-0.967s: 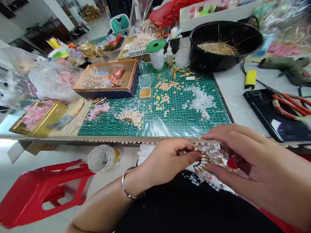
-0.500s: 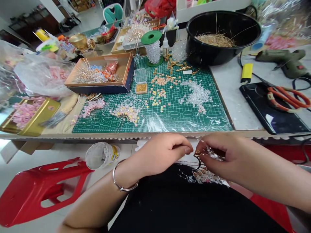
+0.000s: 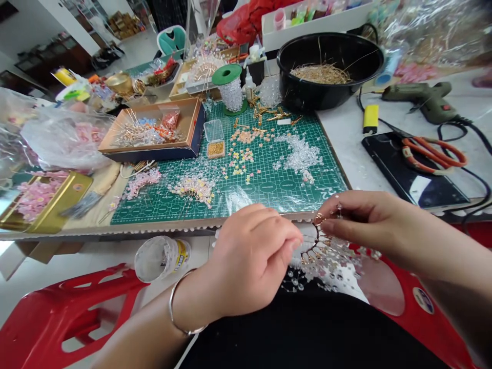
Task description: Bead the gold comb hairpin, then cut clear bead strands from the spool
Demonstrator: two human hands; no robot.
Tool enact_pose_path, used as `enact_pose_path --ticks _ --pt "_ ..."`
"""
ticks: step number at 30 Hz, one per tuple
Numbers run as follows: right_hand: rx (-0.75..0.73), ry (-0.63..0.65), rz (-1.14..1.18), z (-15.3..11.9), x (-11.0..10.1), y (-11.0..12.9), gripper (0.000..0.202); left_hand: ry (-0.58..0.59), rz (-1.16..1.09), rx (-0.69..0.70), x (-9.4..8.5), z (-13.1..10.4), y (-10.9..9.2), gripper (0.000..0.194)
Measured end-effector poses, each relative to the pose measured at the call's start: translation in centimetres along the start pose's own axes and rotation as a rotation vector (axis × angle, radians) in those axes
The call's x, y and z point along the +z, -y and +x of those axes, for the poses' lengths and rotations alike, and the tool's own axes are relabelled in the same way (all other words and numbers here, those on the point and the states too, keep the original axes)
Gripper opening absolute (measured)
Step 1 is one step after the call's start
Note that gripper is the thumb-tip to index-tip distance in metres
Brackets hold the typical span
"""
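Note:
At the table's front edge my right hand [image 3: 359, 218] pinches one end of a beaded hair ornament [image 3: 326, 251]. The piece has a dark curved band, gold-coloured wire stems and clear beads that fan out over my lap. Left of the band, my left hand [image 3: 255, 256] is closed, thumb against the bent fingers. Whatever it pinches is hidden by the fingers. On the green cutting mat [image 3: 184, 210] beyond lie a finished-looking beaded piece in yellow and pink [image 3: 194, 188], a pink one [image 3: 142, 183], and a heap of clear beads [image 3: 302, 154].
A box of wired stems [image 3: 149, 154], a spool of clear beads [image 3: 230, 95] and a black basin [image 3: 330, 92] stand farther back. To the right are a glue gun [image 3: 423, 97], pliers [image 3: 434, 154] and a yellow lighter [image 3: 370, 119]. Below left are a plastic tub [image 3: 154, 259] and red stool [image 3: 38, 323].
My right hand has risen slightly and the ornament's curved band now shows more fully. My left hand has turned, with its knuckles facing up. The view has shifted a little.

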State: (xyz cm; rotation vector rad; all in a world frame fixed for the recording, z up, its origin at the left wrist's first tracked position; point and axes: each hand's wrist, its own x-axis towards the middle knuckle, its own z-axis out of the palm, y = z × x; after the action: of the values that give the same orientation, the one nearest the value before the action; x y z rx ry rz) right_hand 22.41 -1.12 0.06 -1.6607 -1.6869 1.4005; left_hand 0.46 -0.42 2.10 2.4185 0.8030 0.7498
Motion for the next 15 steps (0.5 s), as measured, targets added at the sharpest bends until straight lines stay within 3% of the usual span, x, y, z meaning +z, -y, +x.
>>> enact_pose_path --ticks 3,5,9,12,15 --pt "0.032 0.030 -0.083 0.2 -0.6 0.2 0.027 0.141 -0.046 0.040 -0.7 -0.3 -0.5 0.013" --pt "0.014 0.074 -0.142 0.3 -0.8 0.6 0.024 0.251 -0.070 -0.007 -1.5 -0.2 -0.7 0.014" --pt "-0.058 0.184 -0.241 0.5 -1.2 1.9 0.022 0.263 -0.186 -0.328 -3.1 0.9 -0.1 0.020" --pt "-0.078 0.203 -0.361 0.6 -1.3 3.0 0.019 0.454 -0.345 -0.523 -2.4 2.1 1.0 0.016" --pt "-0.145 0.164 -0.474 0.8 -1.1 3.8 0.018 0.656 -0.613 -0.587 -0.6 2.8 1.6 0.011"
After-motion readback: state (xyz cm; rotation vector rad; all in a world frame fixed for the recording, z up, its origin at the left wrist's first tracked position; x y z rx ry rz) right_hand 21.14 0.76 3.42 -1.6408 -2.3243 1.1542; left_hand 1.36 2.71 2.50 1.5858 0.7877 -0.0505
